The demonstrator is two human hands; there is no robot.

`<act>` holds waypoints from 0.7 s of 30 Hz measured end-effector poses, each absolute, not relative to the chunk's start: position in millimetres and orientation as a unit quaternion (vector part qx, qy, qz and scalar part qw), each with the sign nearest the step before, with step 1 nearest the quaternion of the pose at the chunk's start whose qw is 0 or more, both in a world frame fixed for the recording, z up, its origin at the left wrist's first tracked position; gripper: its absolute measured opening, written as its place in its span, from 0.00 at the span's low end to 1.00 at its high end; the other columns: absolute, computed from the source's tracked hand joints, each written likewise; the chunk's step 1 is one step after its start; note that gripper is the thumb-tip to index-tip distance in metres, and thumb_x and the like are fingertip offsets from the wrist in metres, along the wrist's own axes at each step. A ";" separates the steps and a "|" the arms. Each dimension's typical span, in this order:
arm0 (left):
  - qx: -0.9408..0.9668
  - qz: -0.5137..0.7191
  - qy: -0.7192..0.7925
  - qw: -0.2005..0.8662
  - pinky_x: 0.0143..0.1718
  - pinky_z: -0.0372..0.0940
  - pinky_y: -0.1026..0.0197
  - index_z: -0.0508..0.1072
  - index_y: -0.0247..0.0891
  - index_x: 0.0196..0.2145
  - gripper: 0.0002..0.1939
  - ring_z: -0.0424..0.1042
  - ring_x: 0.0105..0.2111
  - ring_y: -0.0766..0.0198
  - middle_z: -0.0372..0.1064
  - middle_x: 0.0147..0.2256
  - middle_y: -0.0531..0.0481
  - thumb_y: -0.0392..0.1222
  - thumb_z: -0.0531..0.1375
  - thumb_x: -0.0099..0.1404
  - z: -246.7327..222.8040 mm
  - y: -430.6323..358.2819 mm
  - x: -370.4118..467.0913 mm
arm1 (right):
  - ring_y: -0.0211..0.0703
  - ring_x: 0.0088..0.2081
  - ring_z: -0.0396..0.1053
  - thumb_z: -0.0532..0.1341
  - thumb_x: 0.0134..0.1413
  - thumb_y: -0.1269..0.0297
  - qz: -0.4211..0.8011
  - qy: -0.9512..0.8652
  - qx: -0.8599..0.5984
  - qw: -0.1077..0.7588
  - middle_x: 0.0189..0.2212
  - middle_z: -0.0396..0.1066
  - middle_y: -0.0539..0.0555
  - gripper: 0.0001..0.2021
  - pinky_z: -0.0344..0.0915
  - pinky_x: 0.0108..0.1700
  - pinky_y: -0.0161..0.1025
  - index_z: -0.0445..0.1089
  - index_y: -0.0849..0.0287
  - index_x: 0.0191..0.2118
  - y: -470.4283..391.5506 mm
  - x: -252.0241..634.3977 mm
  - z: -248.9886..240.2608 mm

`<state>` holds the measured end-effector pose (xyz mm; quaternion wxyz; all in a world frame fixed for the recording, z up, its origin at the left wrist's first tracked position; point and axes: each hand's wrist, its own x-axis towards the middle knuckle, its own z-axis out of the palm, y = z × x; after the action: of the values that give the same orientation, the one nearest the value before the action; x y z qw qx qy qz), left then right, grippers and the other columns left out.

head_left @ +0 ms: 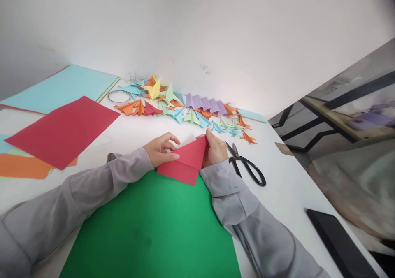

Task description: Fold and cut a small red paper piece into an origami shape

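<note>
At the bottom centre of the frame I have a green sheet (148, 228) laid out, and at the lower right a dark, flat, phone-like device (339, 245) on the white table (286, 195). My two grey sleeves come in from the lower corners.

In the middle of the frame is the folded red paper (187, 163), over the far edge of the green sheet, a flap lying across a lower strip and a point rising to the upper right. My right hand (216, 147) has that point pinched, thumb at its tip; the other fingers are partly hidden behind the paper. My left hand (160, 148) is half open, the thumb lying on the paper's left part and the index finger curled above the edge, apart from the thumb.

Just right of my right hand I see black-handled scissors (237, 156), blades slightly parted and aimed to the upper left. At the left of the frame, orange paper (21, 165) lies partly under a larger red sheet (64, 132).

Farther off, at the upper left, are stacked sheets with light blue (64, 86) on top, then a thin ring (119, 96). Across the upper centre, before the white wall (197, 31), spreads a heap of folded paper shapes (154, 89), with purple pleated paper (205, 104) among them.
</note>
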<state>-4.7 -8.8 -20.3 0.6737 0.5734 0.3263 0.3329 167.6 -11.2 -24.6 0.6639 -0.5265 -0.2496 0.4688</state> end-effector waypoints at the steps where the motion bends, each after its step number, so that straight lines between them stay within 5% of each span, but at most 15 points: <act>1: 0.569 0.334 0.309 0.685 0.14 0.53 0.74 0.63 0.37 0.36 0.18 0.61 0.14 0.76 0.68 0.21 0.58 0.38 0.64 0.46 -22.2 -8.2 -4.6 | 0.32 0.11 0.58 0.64 0.40 0.50 0.473 -0.253 -0.517 0.667 0.08 0.61 0.46 0.18 0.53 0.13 0.30 0.69 0.63 0.19 -11.1 168.4 -25.9; 7: 0.509 0.395 0.361 0.674 0.10 0.58 0.69 0.65 0.36 0.36 0.17 0.63 0.11 0.72 0.68 0.22 0.58 0.38 0.64 0.47 -20.1 3.4 -12.3 | 0.36 0.19 0.67 0.64 0.43 0.55 0.512 -0.351 -0.434 0.653 0.21 0.72 0.46 0.23 0.62 0.18 0.31 0.64 0.50 0.48 -14.2 174.6 -34.0; 9: 0.492 0.409 0.386 0.664 0.09 0.60 0.68 0.67 0.34 0.33 0.13 0.63 0.11 0.72 0.66 0.21 0.57 0.37 0.63 0.49 -16.5 4.6 -14.2 | 0.37 0.22 0.68 0.66 0.40 0.60 0.488 -0.439 -0.415 0.630 0.27 0.73 0.47 0.28 0.65 0.19 0.32 0.62 0.47 0.51 -17.0 173.0 -35.7; 16: 0.515 0.380 0.431 0.637 0.10 0.60 0.68 0.71 0.30 0.33 0.12 0.62 0.11 0.72 0.65 0.17 0.56 0.38 0.63 0.51 -9.6 -0.4 -14.6 | 0.45 0.37 0.71 0.71 0.33 0.64 0.400 -0.619 -0.396 0.548 0.33 0.74 0.54 0.12 0.69 0.38 0.40 0.76 0.54 0.31 -21.3 168.7 -37.3; 21: 0.553 0.379 0.321 0.669 0.21 0.69 0.64 0.67 0.30 0.47 0.41 0.71 0.27 0.62 0.70 0.26 0.50 0.33 0.71 0.32 -15.2 0.6 -15.2 | 0.42 0.30 0.70 0.71 0.30 0.63 0.405 -0.555 -0.429 0.586 0.28 0.73 0.51 0.12 0.68 0.33 0.40 0.76 0.54 0.29 -20.2 172.1 -35.3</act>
<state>-15.2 0.6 -15.2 0.6693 0.5525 0.3208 0.3792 172.1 -20.2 -35.3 0.5858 -0.4290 -0.5555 0.4052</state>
